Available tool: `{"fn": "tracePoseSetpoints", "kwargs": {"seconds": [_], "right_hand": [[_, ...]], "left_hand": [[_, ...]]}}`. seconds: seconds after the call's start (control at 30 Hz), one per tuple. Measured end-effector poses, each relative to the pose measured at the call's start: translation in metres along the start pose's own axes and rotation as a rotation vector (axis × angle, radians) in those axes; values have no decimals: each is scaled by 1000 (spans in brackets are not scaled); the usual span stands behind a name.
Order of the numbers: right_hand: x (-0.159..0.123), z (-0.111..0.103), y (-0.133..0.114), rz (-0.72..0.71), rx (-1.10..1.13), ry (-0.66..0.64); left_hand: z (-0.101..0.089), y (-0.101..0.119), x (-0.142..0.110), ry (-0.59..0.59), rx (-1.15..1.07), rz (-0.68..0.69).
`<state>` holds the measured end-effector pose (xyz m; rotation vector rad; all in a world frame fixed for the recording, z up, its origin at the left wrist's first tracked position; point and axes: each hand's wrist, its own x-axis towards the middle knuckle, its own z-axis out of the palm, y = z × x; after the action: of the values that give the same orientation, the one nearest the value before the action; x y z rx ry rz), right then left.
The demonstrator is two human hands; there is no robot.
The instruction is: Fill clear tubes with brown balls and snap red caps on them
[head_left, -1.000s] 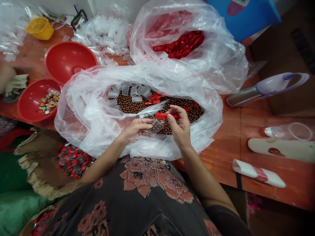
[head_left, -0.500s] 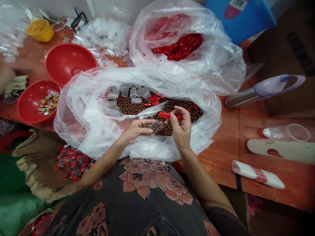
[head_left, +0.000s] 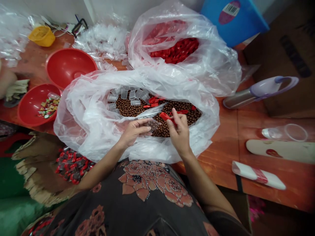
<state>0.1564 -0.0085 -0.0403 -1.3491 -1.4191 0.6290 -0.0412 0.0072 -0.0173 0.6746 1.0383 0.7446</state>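
Between the thumb and fingers of my left hand (head_left: 133, 131) is a small clear plastic container (head_left: 154, 126), tilted over the brown balls. My right hand (head_left: 180, 132) pinches a red plastic cap (head_left: 165, 116), just right of the container and apart from it. Under both hands, a large white plastic bag (head_left: 83, 108) lies open, full of small brown balls (head_left: 133, 109). Several empty clear containers (head_left: 124, 93) rest on the balls at the left. More red pieces (head_left: 154, 102) lie in the middle, and another red piece (head_left: 182, 112) sits behind my right fingers.
Behind stands a clear bag (head_left: 216, 65) of red pieces. On the left are two red bowls (head_left: 71, 64), one holding small colourful packets, and a yellow tub (head_left: 41, 36). A bottle (head_left: 242, 98), a clear cup (head_left: 296, 132) and a white roll (head_left: 258, 175) lie right. Filled red-capped containers (head_left: 73, 165) sit lower left.
My right hand has turned and lowered slightly, and the red cap in it now points down to the right. The left hand with the container has shifted slightly left.
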Motion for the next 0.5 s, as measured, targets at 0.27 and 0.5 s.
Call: {"fn": "tracePoseSetpoints", "kwargs": {"seconds": [0.27, 0.5], "right_hand": [[8, -1, -8, 152, 266, -314], [4, 0, -3, 178, 330, -344]], "left_hand": [[2, 3, 2, -30, -115, 0], [3, 2, 0, -25, -108, -21]]}}
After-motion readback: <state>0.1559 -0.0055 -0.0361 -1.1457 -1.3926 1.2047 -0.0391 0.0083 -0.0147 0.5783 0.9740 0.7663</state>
